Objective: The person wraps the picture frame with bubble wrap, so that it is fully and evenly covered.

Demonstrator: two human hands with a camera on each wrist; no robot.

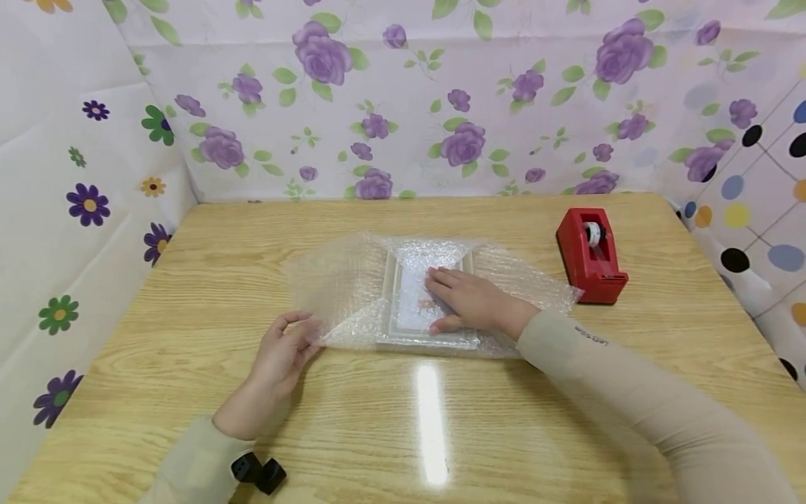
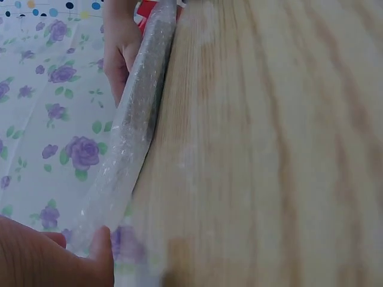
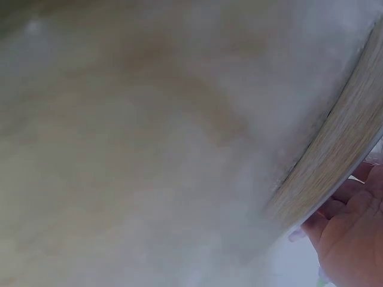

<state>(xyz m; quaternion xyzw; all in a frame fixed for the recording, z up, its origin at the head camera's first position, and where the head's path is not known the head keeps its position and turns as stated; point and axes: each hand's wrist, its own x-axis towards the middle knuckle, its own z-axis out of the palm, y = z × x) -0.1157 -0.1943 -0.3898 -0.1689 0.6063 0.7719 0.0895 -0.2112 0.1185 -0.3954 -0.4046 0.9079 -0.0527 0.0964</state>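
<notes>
- Nearest the head camera are your long beige sleeves: the left sleeve at the bottom edge, with a small blocky black device at its wrist, and the right sleeve, with small dark lettering near its cuff, reaching in from the lower right.
- Your left hand pinches the near left edge of a clear, crinkled sheet of bubble wrap between thumb and fingers.
- Your right hand rests with its fingers spread on a pale, rectangular frame with a whitish panel, pressing it and gripping nothing.
- That frame lies at the middle of the wrap, on the wood-grain table; wrap covers its far end and spreads out to left and right.
- In your way, your right hand hides part of the panel, and your right cuff and forearm lie over the near right part of the wrap.
- Just beyond the wrap's right tip stands a glossy red tape dispenser with a small white-cored roll of tape; you cannot tell whether the tip touches it.
- Around you hang a pale cloth with purple roses behind, a white cloth with daisy-like flowers on the left, and a white cloth with coloured dots on the right.
- Your right wrist view is mostly blurred.
</notes>
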